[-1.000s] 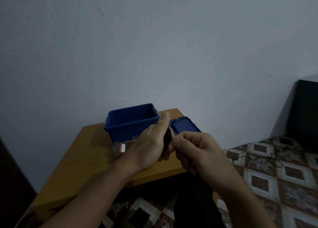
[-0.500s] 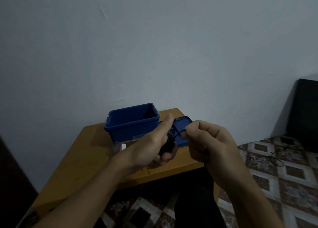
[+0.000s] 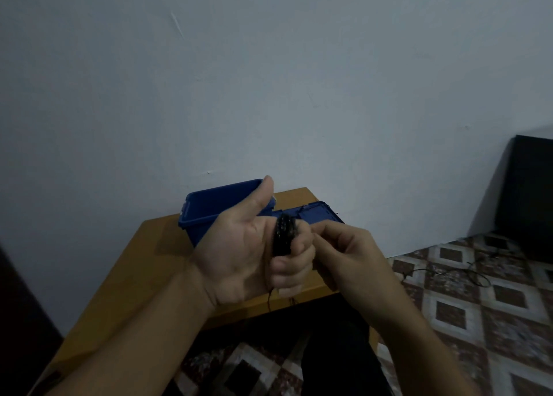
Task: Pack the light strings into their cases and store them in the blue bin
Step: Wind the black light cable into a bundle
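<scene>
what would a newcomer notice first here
At centre, the left hand grips a black coiled light string, thumb up, while the right hand pinches its strand. Behind them a blue bin stands open on the wooden table, a blue case lying beside it.

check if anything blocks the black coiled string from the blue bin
Nothing visible does. The coiled black light string is held in the left hand, the right hand pinching at it; the open blue plastic bin stands just behind.

No legible text or labels; view perhaps too dim
</scene>
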### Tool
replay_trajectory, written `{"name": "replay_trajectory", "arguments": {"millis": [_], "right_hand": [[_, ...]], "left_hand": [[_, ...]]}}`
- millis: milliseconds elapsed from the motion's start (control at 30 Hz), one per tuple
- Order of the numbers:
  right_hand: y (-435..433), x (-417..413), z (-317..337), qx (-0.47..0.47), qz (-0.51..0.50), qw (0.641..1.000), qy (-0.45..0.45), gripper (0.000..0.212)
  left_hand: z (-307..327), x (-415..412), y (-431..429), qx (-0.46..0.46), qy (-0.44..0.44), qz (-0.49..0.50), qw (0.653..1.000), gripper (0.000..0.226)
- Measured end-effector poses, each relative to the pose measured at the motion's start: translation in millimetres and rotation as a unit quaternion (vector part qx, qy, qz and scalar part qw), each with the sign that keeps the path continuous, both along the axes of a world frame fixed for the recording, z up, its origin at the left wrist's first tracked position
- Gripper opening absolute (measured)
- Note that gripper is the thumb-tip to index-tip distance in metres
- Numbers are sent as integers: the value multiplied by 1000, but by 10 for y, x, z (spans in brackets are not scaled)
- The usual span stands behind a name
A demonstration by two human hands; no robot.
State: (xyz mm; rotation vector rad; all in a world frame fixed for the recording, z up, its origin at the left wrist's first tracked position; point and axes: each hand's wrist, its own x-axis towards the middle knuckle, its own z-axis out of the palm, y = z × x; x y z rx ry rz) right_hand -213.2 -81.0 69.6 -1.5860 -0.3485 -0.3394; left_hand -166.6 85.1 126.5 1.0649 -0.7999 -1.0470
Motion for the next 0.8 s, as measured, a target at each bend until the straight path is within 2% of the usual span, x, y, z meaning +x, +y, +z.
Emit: {"name": "replay_trajectory", "arguments": {"millis": [167, 433, 500, 700, 800], "right_hand": [[34, -24, 0, -53, 14, 998, 12, 33], [50, -26, -1, -113, 42, 993, 18, 15], [61, -32, 4, -137, 51, 989, 22, 20], [85, -15, -15, -125, 83, 987, 58, 22], [71, -1, -33, -151, 77, 984, 55, 24]], "left_hand": [[45, -9, 19, -64, 37, 42, 996, 71], [96, -115, -44, -118, 50, 199, 972, 51], [101, -119, -52, -131, 64, 227, 963, 42], [96, -86, -60, -162, 91, 263, 947, 35], [87, -100, -65, -166, 84, 278, 942, 37]]}}
